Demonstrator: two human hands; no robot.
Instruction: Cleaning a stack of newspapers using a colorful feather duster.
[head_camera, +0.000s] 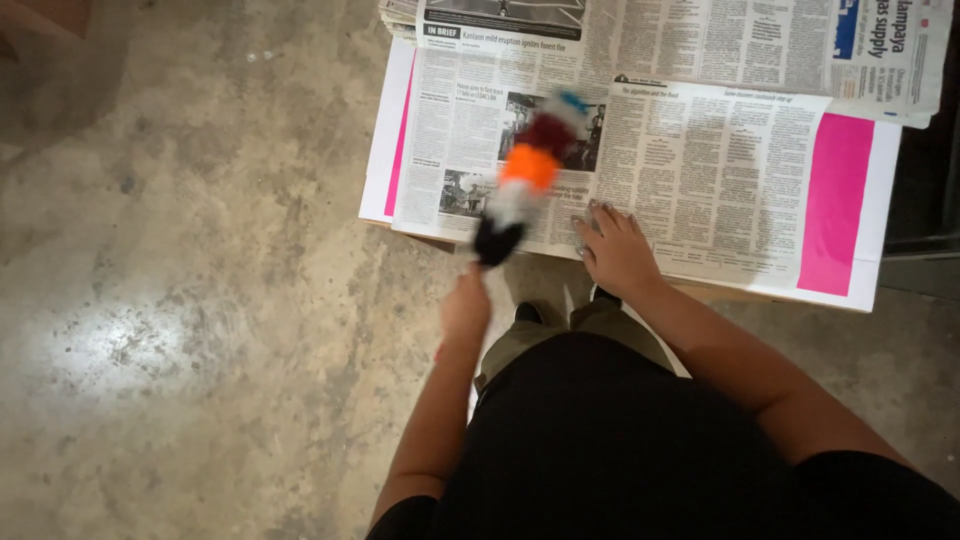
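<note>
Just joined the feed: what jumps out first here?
A blurred, many-coloured duster, black, white, orange and dark red, is held in the left hand over the newspaper. The right hand lies flat on the paper's near edge. Bright pink sheets show beneath it.

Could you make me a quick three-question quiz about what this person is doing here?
1. True or false: the right hand lies flat on the newspaper.
2. What does the left hand hold? A) scissors B) a striped duster C) a cup
3. What colour is the sheet under the newspaper, apart from its white edge?

Key: 1 true; 2 B; 3 pink.
</note>
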